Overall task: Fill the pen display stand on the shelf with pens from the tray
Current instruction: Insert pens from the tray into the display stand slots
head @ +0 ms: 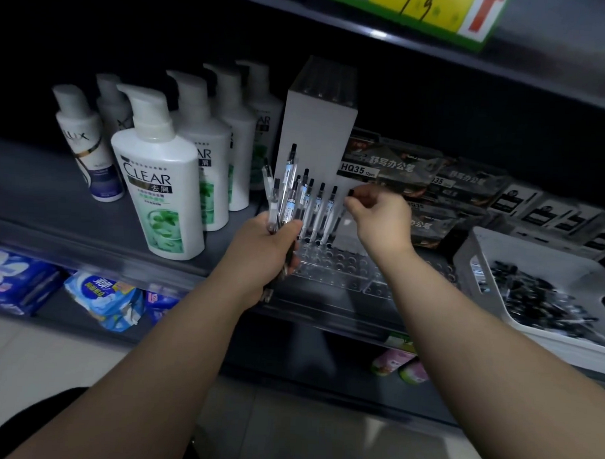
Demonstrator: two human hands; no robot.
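Grey metal shelf [72, 193] of a store fixture, seen from above. A white plastic tray [520, 247] rests at the right end of the shelf, with loose pens [538, 299] heaped in it. The stand [330, 268] has a clear base drilled with rows of holes and a tall white back panel. It sits mid-shelf between the bottles [159, 176] on the left and the dark boxes [392, 163] on the right. Most holes appear unfilled. A short row [320, 209] of upright pens stands at the back, against the panel, so filling is judged to be at an early stage.

The left hand [262, 248] has its fingers wrapped round a bundle [288, 194] of pens, held upright just left of the stand, clicker ends up. The right hand [380, 211] has its fingertips drawn together on the dark top of one pen [351, 192] at the right end of the row. Whether its tip is already seated in a hole cannot be told.

Handling, as judged: each pen is light, stiff and slender, with a smooth clear barrel likely to slip within a loose bundle. Hold it near the upper end, between thumb and forefinger, leaving the lower barrel free to enter a hole vertically. The stand is probably light as well, so a sideways push could shift it or topple neighbouring pens.
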